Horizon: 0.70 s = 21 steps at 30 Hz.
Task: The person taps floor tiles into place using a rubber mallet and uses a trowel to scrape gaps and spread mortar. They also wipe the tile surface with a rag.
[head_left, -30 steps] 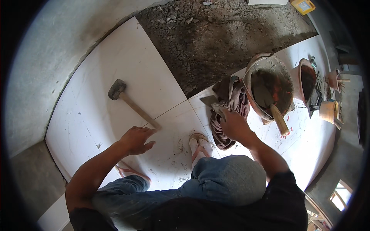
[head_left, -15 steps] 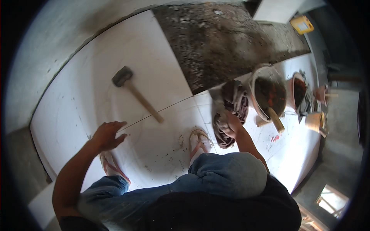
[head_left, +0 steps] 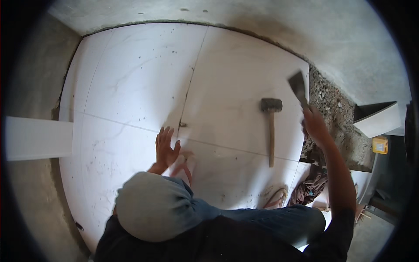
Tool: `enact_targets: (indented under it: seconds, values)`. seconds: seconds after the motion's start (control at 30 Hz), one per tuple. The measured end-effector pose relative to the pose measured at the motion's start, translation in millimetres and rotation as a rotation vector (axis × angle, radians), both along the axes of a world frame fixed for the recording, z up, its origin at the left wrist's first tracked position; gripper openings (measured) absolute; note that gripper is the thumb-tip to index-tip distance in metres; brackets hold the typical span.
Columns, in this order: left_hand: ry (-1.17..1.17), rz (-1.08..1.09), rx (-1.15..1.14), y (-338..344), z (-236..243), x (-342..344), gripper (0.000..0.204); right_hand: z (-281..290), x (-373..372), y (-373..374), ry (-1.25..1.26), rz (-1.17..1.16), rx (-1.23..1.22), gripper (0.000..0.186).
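My right hand [head_left: 315, 124] grips a scraper [head_left: 297, 86] with a wide dark blade, held out at the right edge of the white floor tiles [head_left: 235, 61]. The blade points away from me. Left of it, a rubber mallet [head_left: 272, 135] with a black head and wooden handle lies on a tile. My left hand [head_left: 166, 147] is open with fingers spread, low over the tiles near my left foot; whether it touches them I cannot tell. Just beyond its fingers sits a small dark lump [head_left: 182, 124] on a tile joint.
A crumpled dark cloth [head_left: 309, 187] lies beside my right foot. Rough, untiled ground [head_left: 338, 126] runs along the right, with a pale angled panel [head_left: 379, 120] and a yellow container [head_left: 379, 145] past it. Bare grey walls [head_left: 349, 48] bound the tiles at the far side and left.
The view has swung left, taking the buckets out of sight. My right hand has left the cloth and now holds a scraper out ahead. The left hand stays open, its fingers now pointing away from me.
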<state>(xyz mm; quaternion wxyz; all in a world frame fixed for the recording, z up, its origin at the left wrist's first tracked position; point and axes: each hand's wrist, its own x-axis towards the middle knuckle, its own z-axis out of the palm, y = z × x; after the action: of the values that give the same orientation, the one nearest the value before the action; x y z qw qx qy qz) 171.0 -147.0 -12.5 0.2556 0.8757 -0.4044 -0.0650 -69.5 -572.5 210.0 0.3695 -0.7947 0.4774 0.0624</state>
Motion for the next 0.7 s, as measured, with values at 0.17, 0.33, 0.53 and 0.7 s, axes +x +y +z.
enact_targets:
  seconds: [0.17,0.33,0.53,0.7]
  values:
    - [-0.061,0.085,0.181,-16.8,-31.5,20.7,0.062,-43.3,234.2,-5.2,-0.258,-0.12,0.252,0.026]
    - [0.049,0.034,0.104,-16.7,-22.8,22.5,0.068,-108.8,384.2,0.6,-0.296,-0.292,0.322,0.029]
    - [0.137,0.01,0.152,-10.2,-25.9,29.3,0.072,-156.0,453.7,-1.1,-0.2,-0.303,0.235,0.035]
    - [0.152,-0.009,0.205,-8.7,-29.6,30.4,0.072,-180.2,470.5,21.8,-0.155,-0.351,-0.012,0.034]
